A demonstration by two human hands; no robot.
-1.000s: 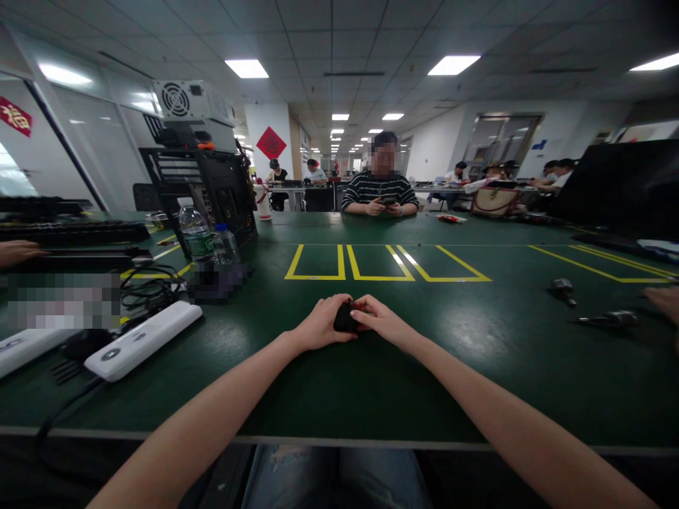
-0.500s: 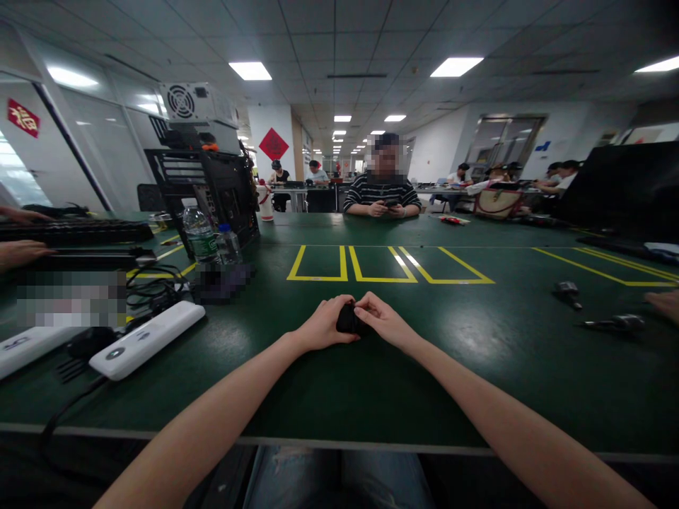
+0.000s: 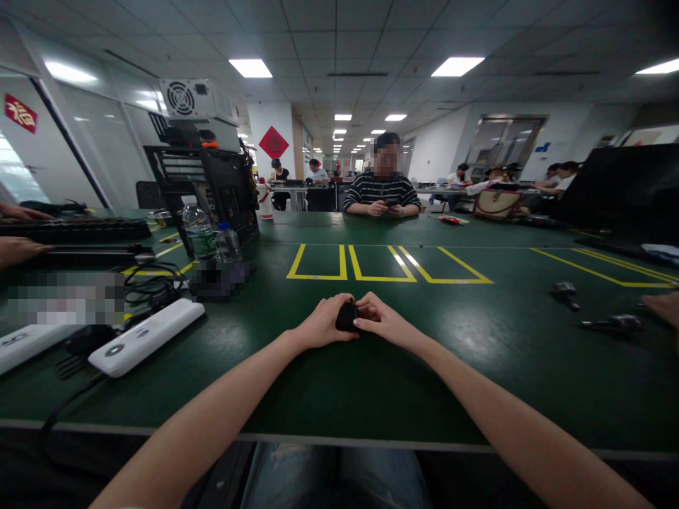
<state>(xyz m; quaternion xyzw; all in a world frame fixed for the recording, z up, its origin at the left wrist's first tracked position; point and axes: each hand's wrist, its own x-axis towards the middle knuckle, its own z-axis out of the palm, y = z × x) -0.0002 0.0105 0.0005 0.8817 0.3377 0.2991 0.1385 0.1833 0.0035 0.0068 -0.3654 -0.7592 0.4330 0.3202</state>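
Observation:
A small black object (image 3: 346,317), too dark to tell its kind, is held between my hands above the green table (image 3: 339,396). My left hand (image 3: 325,322) wraps around its left side, fingers over the top and thumb beneath. On its right side, the fingertips and thumb of my right hand (image 3: 382,319) pinch it. Part of the object is hidden by my fingers. Beyond my hands, yellow tape outlines (image 3: 350,277) mark the tabletop.
At left lie a white power strip (image 3: 146,338) and black cables (image 3: 153,290). Two plastic bottles (image 3: 200,233) stand by an open computer case (image 3: 228,191). Two dark tools (image 3: 612,324) lie at right, near another person's hand (image 3: 663,305). A person in stripes (image 3: 382,191) sits opposite.
My right fingers have shifted on the black object; the thumb now lies lower along its right side, and more of its front shows. My left hand stays nearly in place.

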